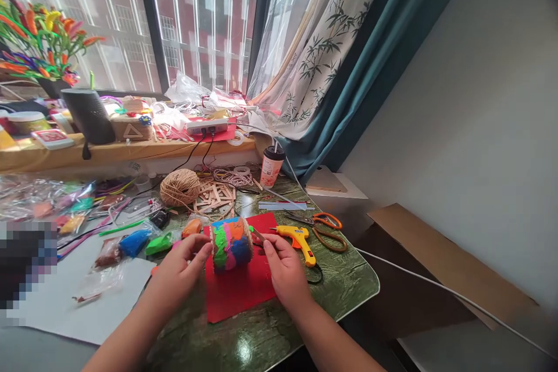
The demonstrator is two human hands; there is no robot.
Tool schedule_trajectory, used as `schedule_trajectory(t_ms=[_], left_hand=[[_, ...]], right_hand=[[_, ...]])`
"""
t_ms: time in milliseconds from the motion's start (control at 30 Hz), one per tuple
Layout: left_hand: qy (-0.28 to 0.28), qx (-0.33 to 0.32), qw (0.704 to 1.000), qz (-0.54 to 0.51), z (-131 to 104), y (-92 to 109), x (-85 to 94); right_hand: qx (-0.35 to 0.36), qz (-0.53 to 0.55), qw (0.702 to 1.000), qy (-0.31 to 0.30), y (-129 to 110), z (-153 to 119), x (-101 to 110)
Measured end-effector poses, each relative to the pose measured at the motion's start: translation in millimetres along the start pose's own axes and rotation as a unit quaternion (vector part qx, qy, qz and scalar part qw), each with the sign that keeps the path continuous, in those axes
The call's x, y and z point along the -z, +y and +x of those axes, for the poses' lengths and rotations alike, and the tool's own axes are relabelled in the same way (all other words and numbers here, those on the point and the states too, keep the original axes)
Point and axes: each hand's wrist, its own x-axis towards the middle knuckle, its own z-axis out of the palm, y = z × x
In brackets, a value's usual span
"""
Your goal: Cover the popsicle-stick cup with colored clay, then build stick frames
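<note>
A cylinder covered in patches of coloured clay (232,244), with twine around its ends, lies on its side above a red sheet (244,296). My left hand (185,264) grips its left end between thumb and fingers. In my right hand (285,264) is a thin flat stick (258,236), pinched between thumb and fingers, with a bit of green clay at its tip by the cylinder's right end. Just right of the red sheet's top is a yellow glue gun (299,239).
Orange-handled scissors (326,221) lie right of the glue gun. Behind are a twine ball (179,187), wooden sticks (215,196) and a paper cup (271,167). Bags of clay (134,242) and a white sheet (52,296) are at left. A cable hangs off the right edge.
</note>
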Motion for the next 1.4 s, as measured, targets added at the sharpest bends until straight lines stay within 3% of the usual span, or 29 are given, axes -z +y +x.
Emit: schedule_trajectory(t_ms=[100,233,467,600,733,833,933,1067,1233,1400], left_hand=[[-0.027,0.052,0.989,-0.134,-0.1,3.8,-16.9],[-0.048,0.063,0.984,-0.161,1.0,0.1,-23.0],[0.030,-0.065,0.978,-0.194,-7.0,-9.8,-28.4],[0.047,-0.066,0.958,-0.274,-6.7,-12.6,-29.1],[-0.019,-0.030,0.948,-0.317,-7.3,-6.1,-24.3],[-0.021,-0.023,0.949,-0.314,-9.5,-2.5,-21.3],[0.005,-0.056,0.952,-0.302,-12.3,-1.5,-20.4],[0.022,-0.078,0.950,-0.302,-17.6,3.9,-24.1],[0.013,-0.074,0.949,-0.305,-23.8,10.2,-29.7],[-0.029,-0.096,0.946,-0.308,-20.3,-0.9,-25.1]], right_hand=[[-0.006,0.020,1.000,-0.022,0.0,-2.7,-8.1],[-0.007,0.053,0.998,-0.019,0.0,-10.7,-16.2],[-0.023,0.195,0.981,0.003,-5.4,-12.0,-29.7],[-0.054,0.266,0.962,-0.007,-13.7,-8.9,-38.3],[-0.032,0.206,0.975,-0.072,-17.2,-11.2,-33.7],[0.108,0.037,0.993,-0.042,-24.5,-10.2,-18.6],[0.256,-0.126,0.958,-0.038,-38.5,-6.3,0.1],[0.378,-0.239,0.890,-0.090,-56.0,-4.2,14.4],[0.436,-0.325,0.830,-0.123,-60.1,-6.4,13.6],[0.487,-0.395,0.766,-0.140,-62.6,-0.3,18.6]])
